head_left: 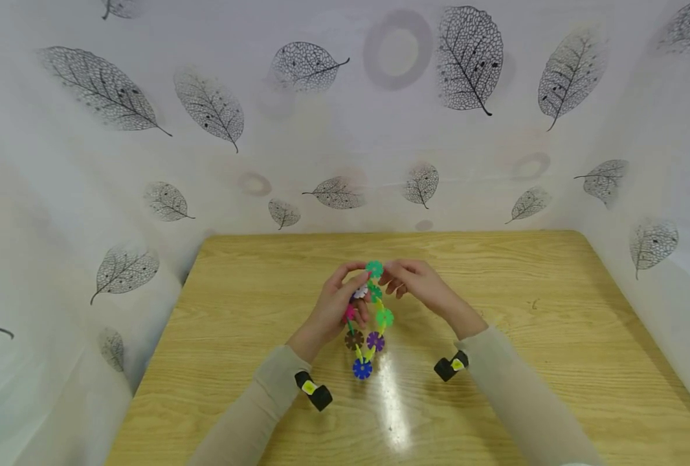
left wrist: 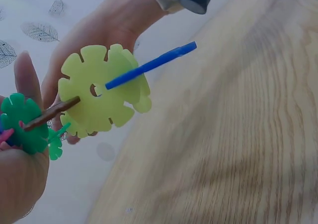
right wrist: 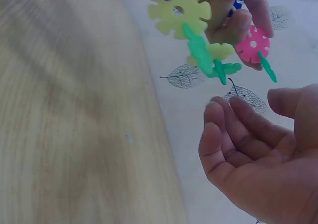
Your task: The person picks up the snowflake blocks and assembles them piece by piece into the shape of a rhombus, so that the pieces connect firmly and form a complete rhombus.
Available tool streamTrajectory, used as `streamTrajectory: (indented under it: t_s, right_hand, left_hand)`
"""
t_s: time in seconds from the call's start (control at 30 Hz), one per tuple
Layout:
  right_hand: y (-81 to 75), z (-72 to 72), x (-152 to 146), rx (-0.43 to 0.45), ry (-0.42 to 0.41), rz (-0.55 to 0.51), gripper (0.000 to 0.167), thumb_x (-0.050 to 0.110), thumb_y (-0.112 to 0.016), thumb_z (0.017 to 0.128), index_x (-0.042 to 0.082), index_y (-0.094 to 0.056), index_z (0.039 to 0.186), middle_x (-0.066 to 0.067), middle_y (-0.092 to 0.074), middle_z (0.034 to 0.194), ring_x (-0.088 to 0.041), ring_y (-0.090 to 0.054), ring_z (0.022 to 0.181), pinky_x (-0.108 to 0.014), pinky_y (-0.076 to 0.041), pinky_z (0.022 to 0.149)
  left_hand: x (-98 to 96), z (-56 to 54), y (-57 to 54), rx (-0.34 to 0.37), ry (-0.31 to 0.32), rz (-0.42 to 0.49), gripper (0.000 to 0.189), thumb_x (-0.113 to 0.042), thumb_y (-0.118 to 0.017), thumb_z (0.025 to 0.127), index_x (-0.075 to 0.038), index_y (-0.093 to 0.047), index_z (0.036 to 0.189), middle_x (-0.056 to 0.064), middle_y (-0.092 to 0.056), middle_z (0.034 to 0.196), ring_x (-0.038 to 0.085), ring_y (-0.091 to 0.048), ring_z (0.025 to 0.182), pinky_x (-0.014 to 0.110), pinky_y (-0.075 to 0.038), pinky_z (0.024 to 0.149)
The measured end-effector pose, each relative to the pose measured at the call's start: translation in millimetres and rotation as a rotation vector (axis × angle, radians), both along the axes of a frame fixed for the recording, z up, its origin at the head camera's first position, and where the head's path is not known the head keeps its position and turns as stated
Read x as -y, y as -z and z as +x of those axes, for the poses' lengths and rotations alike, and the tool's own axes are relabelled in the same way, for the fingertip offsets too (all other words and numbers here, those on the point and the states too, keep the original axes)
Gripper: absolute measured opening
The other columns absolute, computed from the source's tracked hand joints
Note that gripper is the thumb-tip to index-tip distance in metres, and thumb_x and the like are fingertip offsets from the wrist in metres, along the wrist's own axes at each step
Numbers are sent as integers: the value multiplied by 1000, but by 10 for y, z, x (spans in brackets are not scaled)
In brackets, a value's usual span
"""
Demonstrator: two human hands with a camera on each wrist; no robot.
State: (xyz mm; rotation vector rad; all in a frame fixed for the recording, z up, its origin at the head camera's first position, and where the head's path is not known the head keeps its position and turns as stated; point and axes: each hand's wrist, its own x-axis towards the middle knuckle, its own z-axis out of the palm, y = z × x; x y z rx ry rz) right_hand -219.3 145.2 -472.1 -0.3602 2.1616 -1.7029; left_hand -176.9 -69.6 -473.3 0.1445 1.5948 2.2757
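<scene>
A ring of joined, notched plastic discs hangs upright from my left hand (head_left: 332, 303), whose thumb and fingers pinch it near the top. Along the ring are a blue disc (head_left: 362, 369) at the bottom, a brown disc (head_left: 353, 340), a purple disc (head_left: 375, 341) and a teal disc (head_left: 374, 269) at the top. The pink disc (right wrist: 252, 44) lies by the left fingers in the right wrist view. My right hand (right wrist: 263, 154) is beside the ring, apart from it, with loosely bent fingers and nothing in them. The left wrist view shows a yellow disc (left wrist: 99, 110) up close.
Below the hands is a wooden table (head_left: 252, 272). Pale cloth (head_left: 345, 142) printed with dark leaves stands behind it and at both sides. Each wrist bears a small black camera, the left camera (head_left: 320, 397) and the right camera (head_left: 445, 369).
</scene>
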Motion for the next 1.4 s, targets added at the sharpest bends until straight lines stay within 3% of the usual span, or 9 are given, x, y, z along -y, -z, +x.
streamTrajectory:
  t_s: [0.1,0.2,0.33,0.57,0.77,0.87,1.13,1.4]
  right_hand:
    - [57,52,6,26,-45,0,45,31,-51,112,-7,-66,130,-22,-72,114,-27,-71,97,-32,-61,80]
    - [88,108,20,31,-65,-1,42,29,-56,110,-3,-63,138,-13,-75,109,-26,-71,97,-43,-62,85]
    - [86,158,43,32,-41,-9,39,24,-64,105,0,-65,136,-6,-78,100,-20,-71,87,-56,-60,90]
    - [61,172,48,36,-7,-27,40,21,-69,100,-4,-66,133,1,-79,94,-16,-68,80,-37,-60,82]
    - [17,201,67,49,-9,-30,39,22,-69,102,-1,-67,134,4,-78,92,-17,-68,80,-55,-59,89]
    - [-7,210,74,47,-13,-38,38,22,-69,102,0,-67,134,5,-78,92,-21,-69,81,-54,-59,89]
    - [-36,206,104,19,11,-49,34,16,-67,102,0,-67,132,7,-78,89,-21,-68,81,-33,-59,80]
    - [-16,220,104,2,37,-63,31,20,-69,102,-1,-69,125,7,-75,92,-16,-65,81,-36,-57,83]
  left_hand:
    - [2,3,-5,1,1,13,35,-20,-52,111,-8,-46,143,-2,-63,70,8,-60,44,25,-53,40]
    - [8,3,-7,0,9,23,35,-20,-51,112,-7,-45,143,-1,-63,70,8,-60,44,25,-53,40]
    - [14,6,-13,-4,11,24,35,-20,-50,112,-7,-44,144,-2,-63,70,7,-61,44,25,-53,40]
    - [12,3,-8,-9,-38,-19,35,-20,-51,112,-8,-46,144,-3,-64,69,8,-62,45,25,-54,41]
    - [1,-16,8,-21,-103,-75,38,-23,-55,110,-10,-48,145,-3,-63,68,10,-62,49,27,-55,45]
    - [-3,-22,16,-28,-120,-89,41,-23,-56,110,-11,-48,149,-2,-63,68,10,-61,50,27,-54,44]
    - [0,-4,-3,-60,-106,-76,42,-23,-53,112,-21,-48,153,-2,-63,70,9,-60,50,26,-54,43]
    - [-3,5,-10,-57,-92,-78,43,-24,-52,112,-21,-47,154,-1,-62,72,10,-61,50,28,-57,45]
